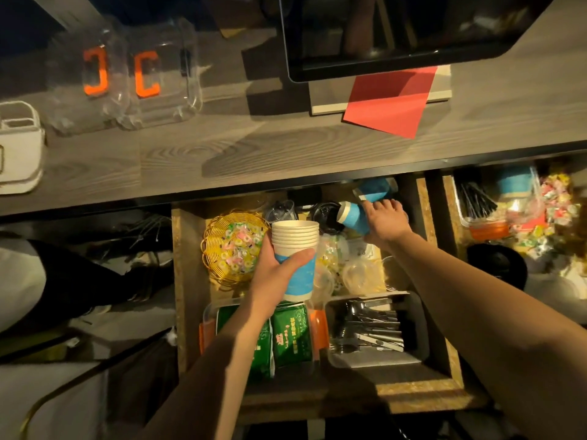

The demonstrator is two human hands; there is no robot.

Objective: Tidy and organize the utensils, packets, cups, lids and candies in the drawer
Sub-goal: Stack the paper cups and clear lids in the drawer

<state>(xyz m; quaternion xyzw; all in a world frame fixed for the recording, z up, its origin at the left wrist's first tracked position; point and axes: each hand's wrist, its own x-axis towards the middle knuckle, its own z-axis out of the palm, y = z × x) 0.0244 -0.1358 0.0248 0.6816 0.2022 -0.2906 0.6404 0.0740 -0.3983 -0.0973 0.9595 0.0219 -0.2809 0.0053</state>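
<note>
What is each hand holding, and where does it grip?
The left hand grips the stack of paper cups around its blue lower part. The right hand rests on a lying blue cup; a grip cannot be told.

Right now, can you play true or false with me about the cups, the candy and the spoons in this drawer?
1. The left hand holds a stack of paper cups. True.
2. The right hand is grabbing candies. False: it reaches to a blue cup lying on its side at the back of the drawer.
3. The yellow basket has candies in it. True.
4. The metal utensils lie loose on the counter. False: they sit in a clear tray in the drawer.
5. The green packets are in the front of the drawer, beside the tray. True.
</note>
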